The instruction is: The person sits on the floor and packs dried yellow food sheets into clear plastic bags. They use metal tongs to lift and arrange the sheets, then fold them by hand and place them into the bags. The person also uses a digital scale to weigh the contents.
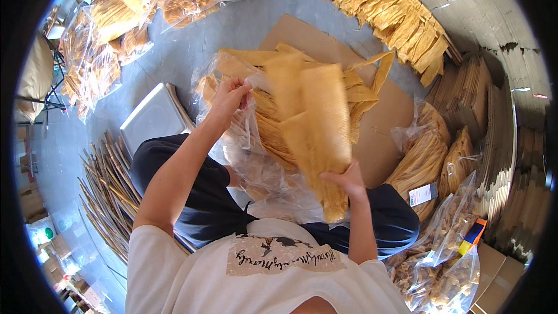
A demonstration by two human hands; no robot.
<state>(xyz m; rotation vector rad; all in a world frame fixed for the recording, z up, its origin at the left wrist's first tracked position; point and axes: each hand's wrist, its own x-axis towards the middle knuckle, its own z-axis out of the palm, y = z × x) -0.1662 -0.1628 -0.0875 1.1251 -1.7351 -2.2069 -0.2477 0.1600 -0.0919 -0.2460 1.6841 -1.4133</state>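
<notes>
My left hand [231, 99] pinches the rim of a clear plastic bag [250, 139] in front of me. The bag lies partly over my crossed legs, and yellow folded strips show in and behind it. In my right hand [348, 181] is a bunch of long yellow sheets [316, 117] that look like dried tofu skin. The sheets stand nearly upright, blurred at the top, their lower end over my lap. Behind them, more loose tofu-skin strips [366, 89] lie on a flat cardboard sheet [383, 139]. The held sheets hide part of this pile.
A grey plastic stool or bin [152, 113] and a bundle of thin sticks [107, 183] are on my left. Filled bags [418, 161] and a phone-like device [423, 194] lie right. Hanging sheets [370, 4], stacked cardboard [466, 91] and bagged tofu skin [117, 13] stand further off.
</notes>
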